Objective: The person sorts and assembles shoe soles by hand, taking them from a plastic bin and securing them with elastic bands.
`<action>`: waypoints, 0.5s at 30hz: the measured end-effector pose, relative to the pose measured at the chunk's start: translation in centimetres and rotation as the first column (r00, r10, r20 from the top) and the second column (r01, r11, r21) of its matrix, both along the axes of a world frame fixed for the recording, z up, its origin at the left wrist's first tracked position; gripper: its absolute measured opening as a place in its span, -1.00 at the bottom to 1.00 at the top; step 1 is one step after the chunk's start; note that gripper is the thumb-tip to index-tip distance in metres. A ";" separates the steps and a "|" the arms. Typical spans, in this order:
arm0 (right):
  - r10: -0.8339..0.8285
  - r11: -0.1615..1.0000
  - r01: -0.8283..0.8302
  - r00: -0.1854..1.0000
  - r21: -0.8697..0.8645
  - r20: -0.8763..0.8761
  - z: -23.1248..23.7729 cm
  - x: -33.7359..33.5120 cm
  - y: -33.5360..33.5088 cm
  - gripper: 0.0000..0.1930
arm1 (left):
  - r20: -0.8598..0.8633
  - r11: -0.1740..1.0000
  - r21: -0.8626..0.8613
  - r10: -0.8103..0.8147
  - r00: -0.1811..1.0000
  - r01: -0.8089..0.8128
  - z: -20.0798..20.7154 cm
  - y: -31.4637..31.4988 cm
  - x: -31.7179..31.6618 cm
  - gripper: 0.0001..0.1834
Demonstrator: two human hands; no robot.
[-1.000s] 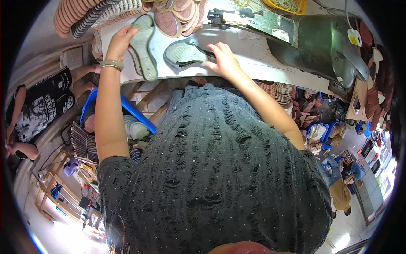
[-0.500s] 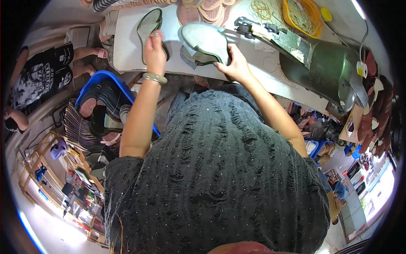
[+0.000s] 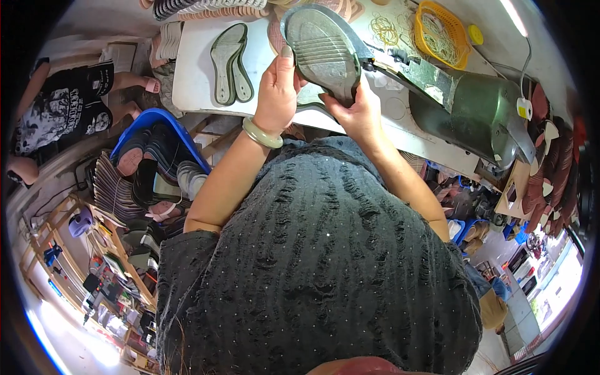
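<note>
Both my hands are closed on a grey shoe sole (image 3: 322,53) with a dark edge and ribs across its middle, raised over the table in front of me. My left hand (image 3: 278,94), above a pale bangle, pinches its left edge with the thumb on the upper face. On the narrow lower end, my right hand (image 3: 359,112) grips from the right, thumb on top. Part of another sole (image 3: 315,100) shows beneath it, mostly hidden. Further left on the white table (image 3: 194,69), two similar soles (image 3: 230,62) lie partly overlapped.
A dark green machine (image 3: 487,106) with a long arm stands right. At the back are an orange-yellow basket (image 3: 465,47), loose rubber bands (image 3: 387,30) and stacked insoles (image 3: 212,11). A blue crate (image 3: 134,119) of soles stands lower left, near another person (image 3: 69,103).
My left hand has moved right, away from the soles at the left, and now grips the held sole. That sole is raised and turned more upright; my right hand keeps hold of it.
</note>
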State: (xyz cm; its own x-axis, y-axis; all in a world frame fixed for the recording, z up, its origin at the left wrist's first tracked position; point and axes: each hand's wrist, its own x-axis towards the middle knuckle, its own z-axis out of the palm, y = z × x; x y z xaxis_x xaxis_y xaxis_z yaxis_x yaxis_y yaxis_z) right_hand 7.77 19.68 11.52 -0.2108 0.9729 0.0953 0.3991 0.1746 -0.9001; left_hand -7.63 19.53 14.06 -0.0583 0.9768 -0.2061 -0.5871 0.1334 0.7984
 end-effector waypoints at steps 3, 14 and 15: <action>0.028 0.997 -0.035 0.993 0.066 0.114 0.8 0.3 0.1 -0.49 | -0.351 0.991 0.027 0.129 0.927 -0.127 0.1 0.3 1.0 -0.60; 0.077 0.865 -0.256 0.918 -0.432 -0.389 1.7 3.2 2.2 -0.54 | 0.312 0.988 -0.037 -0.129 0.941 0.148 0.5 0.4 -0.7 -0.69; -0.035 0.904 -0.179 0.875 -0.389 -0.484 2.3 3.2 2.5 -0.56 | 0.280 0.992 -0.036 -0.103 0.955 0.118 0.6 0.4 -0.4 -0.69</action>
State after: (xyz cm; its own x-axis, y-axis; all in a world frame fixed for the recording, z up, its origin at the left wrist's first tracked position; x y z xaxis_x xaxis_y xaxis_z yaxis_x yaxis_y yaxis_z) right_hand 10.98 22.23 13.79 -0.3157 0.9272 -0.2017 -0.0880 -0.2402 -0.9667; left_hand -8.08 19.91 14.66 0.1161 0.9614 -0.2494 -0.7632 0.2471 0.5970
